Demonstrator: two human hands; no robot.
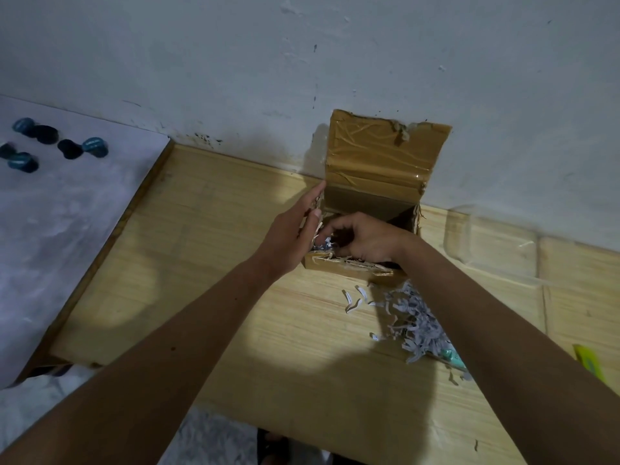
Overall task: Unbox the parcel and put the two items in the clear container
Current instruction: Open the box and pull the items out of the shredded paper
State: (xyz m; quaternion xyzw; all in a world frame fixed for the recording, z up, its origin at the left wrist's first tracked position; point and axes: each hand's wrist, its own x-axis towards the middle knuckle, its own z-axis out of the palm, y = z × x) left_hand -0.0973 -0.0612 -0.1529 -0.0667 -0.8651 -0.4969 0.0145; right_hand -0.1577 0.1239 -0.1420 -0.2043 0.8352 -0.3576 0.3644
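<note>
Wooden surface (218,297) meets a white wall; the box (375,196) stands against it, flap up. Left hand (292,236) flat-open beside it; right hand (365,239) inside, grip unclear. Clear container (493,239) right.

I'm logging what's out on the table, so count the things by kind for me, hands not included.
Cardboard box: 1
Clear container: 1
Shredded paper pile: 1
Green tube, partly under the shreds: 1
Yellow object at the right edge: 1
Total: 5
</note>
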